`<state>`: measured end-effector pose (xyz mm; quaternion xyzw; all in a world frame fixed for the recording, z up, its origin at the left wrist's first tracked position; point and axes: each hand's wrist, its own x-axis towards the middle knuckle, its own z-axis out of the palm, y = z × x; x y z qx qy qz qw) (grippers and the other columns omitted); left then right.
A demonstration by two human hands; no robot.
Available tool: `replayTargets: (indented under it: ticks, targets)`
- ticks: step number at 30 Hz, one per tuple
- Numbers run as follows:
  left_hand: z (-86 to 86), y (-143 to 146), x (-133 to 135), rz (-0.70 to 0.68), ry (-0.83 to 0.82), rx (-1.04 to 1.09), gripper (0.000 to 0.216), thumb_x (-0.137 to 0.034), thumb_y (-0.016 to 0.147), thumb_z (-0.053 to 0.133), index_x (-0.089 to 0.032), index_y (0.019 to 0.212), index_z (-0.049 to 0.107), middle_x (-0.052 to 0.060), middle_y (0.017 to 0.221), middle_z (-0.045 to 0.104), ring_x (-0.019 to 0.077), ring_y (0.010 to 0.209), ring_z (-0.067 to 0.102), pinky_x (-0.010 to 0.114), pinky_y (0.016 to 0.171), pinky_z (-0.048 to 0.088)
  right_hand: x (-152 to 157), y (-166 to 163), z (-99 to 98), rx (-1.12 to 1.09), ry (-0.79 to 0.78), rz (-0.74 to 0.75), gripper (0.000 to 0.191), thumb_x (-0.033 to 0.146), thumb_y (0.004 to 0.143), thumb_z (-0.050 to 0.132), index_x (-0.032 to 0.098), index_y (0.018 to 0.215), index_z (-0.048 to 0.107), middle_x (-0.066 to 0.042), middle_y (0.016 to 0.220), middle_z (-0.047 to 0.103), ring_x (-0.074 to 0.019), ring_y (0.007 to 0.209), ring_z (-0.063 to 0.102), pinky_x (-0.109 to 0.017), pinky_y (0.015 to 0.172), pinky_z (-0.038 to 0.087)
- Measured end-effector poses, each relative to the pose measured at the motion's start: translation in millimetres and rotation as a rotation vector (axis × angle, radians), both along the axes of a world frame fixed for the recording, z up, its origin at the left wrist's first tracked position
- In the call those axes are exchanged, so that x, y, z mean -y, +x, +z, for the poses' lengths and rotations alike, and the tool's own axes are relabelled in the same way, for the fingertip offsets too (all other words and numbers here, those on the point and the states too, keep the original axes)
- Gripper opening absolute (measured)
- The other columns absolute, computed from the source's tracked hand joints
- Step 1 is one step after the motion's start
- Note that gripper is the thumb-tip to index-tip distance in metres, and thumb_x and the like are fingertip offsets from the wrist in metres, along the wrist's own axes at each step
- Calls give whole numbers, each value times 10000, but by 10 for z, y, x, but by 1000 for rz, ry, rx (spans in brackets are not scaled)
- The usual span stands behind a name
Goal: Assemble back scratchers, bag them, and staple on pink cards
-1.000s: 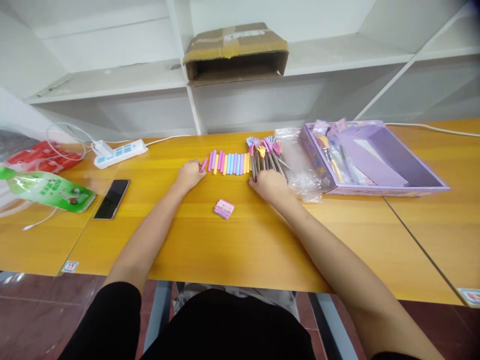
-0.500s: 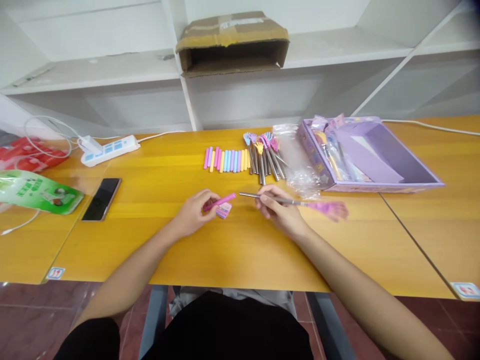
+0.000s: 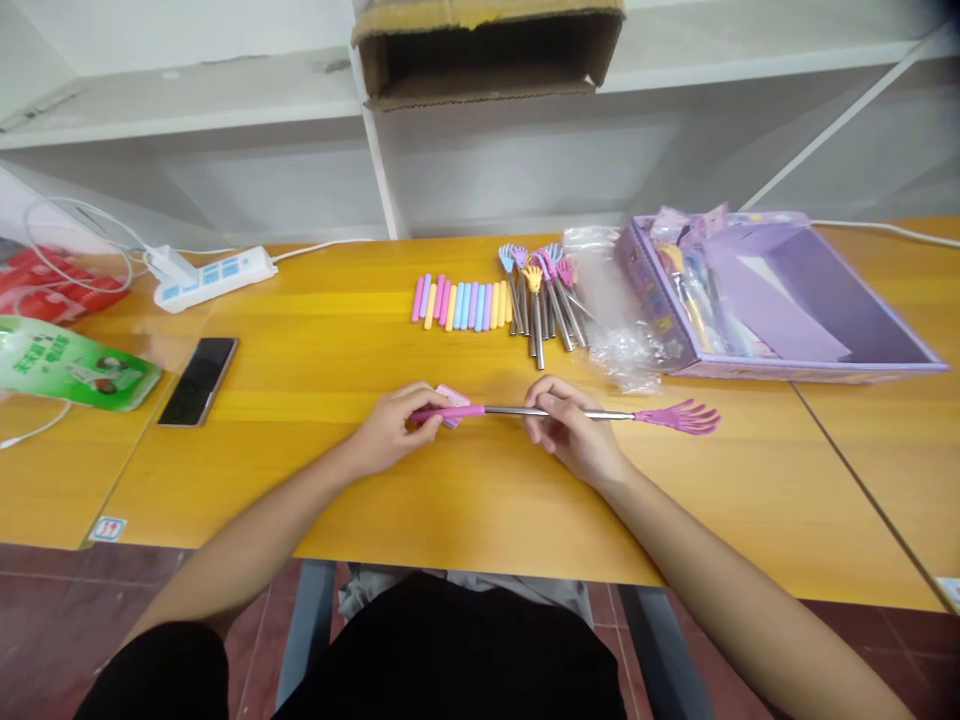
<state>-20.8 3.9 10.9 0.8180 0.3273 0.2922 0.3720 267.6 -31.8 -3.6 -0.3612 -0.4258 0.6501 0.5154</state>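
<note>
My left hand (image 3: 391, 428) is closed on a pink grip sleeve (image 3: 450, 412) at the left end of a metal rod. My right hand (image 3: 571, 432) pinches the same rod (image 3: 510, 411) near its middle. The rod ends on the right in a pink hand-shaped scratcher head (image 3: 681, 416). Sleeve and rod meet in one line just above the yellow table (image 3: 337, 360). A small pink packet (image 3: 454, 393) lies partly hidden behind the sleeve. Farther back lie a row of several pastel sleeves (image 3: 461, 303) and a bunch of several more scratchers (image 3: 541, 295).
A purple open box (image 3: 780, 300) with packaged items and crumpled clear plastic (image 3: 611, 310) sit at the right. A black phone (image 3: 197, 380), a white power strip (image 3: 211, 278), a green pouch (image 3: 71, 365) and red packaging (image 3: 52, 290) are at the left. A cardboard box (image 3: 487, 45) sits on the white shelf.
Both hands left the rows at the back and came nearer with a pink sleeve and a scratcher. The sleeve and the rod's end, apart half a second ago, now meet.
</note>
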Motion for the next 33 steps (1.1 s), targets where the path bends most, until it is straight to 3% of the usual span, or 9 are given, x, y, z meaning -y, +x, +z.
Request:
replayTargets:
  ticks: [13, 16, 21, 26, 28, 30, 33]
  targets:
    - [50, 98, 127, 69, 47, -60, 160, -173, 1003, 586, -232, 1098, 700, 59, 1064, 734, 184, 944, 705, 339, 892, 564, -12, -21, -142, 76, -18, 105, 299, 527, 1010, 601, 256, 887, 580, 49, 571, 542, -133, 496, 390, -260, 491, 261]
    - [49, 110, 163, 57, 18, -52, 134, -234, 977, 676, -238, 1110, 692, 65, 1095, 729, 198, 960, 701, 355, 894, 568, -5, -56, -139, 95, -12, 134, 334, 576, 1021, 574, 265, 899, 567, 58, 569, 511, -139, 503, 377, -269, 510, 280]
    - [-2, 189, 274, 65, -76, 0, 303, -301, 907, 804, -254, 1173, 665, 51, 1129, 719, 190, 931, 691, 324, 810, 572, 16, -173, -100, 56, -4, 181, 358, 607, 1032, 560, 255, 983, 606, 48, 651, 525, -129, 518, 395, -265, 500, 257]
    - [-2, 201, 244, 95, -72, 7, 124, -289, 1012, 693, -243, 1126, 707, 63, 1148, 749, 214, 1052, 711, 374, 953, 559, 3, -215, -132, 147, 111, 270, 644, 819, 1022, 440, 254, 1233, 666, 39, 712, 476, -127, 548, 375, -278, 510, 258]
    - [19, 149, 181, 106, -91, 32, 144, -315, 1018, 700, -240, 1137, 731, 71, 1161, 766, 224, 1078, 722, 388, 987, 553, -42, -133, -130, 165, 183, 168, 723, 890, 968, 446, 275, 1283, 661, 43, 733, 444, -119, 533, 309, -289, 506, 249]
    - [38, 67, 103, 145, -121, 57, 169, -357, 1030, 697, -237, 1133, 756, 70, 1138, 782, 222, 1060, 734, 374, 971, 555, -107, 13, -101, 170, 202, -62, 709, 898, 963, 426, 304, 1278, 651, 32, 782, 434, -115, 529, 261, -297, 495, 257]
    - [58, -86, -21, 215, -161, 62, 241, -437, 1043, 682, -232, 1118, 784, 64, 1103, 797, 217, 1025, 741, 346, 920, 554, -208, 288, -36, 295, 248, -353, 557, 774, 998, 532, 353, 1358, 593, -2, 908, 510, -130, 570, 359, -307, 522, 382]
